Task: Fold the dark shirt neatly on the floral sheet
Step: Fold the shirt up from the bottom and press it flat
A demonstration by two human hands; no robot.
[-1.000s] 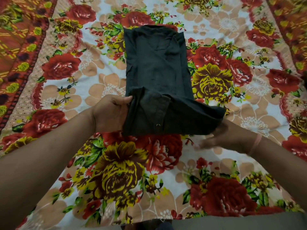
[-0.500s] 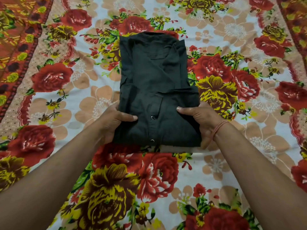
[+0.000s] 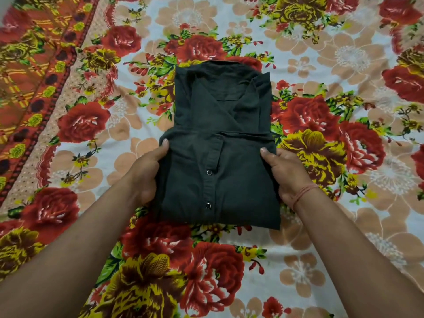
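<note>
Roses in red and yellow cover the floral sheet [image 3: 91, 157] spread beneath you. Your dark shirt [image 3: 224, 134] lies at its middle, folded narrow, the lower part doubled over the near half and the collar at the far end. Your left hand [image 3: 146, 171] grips the fold's left edge, thumb on top; your right hand [image 3: 289, 175] grips the right edge likewise. Two metal snaps [image 3: 209, 172] show on the placket between your hands, and a red thread [image 3: 302, 193] circles your right wrist.
</note>
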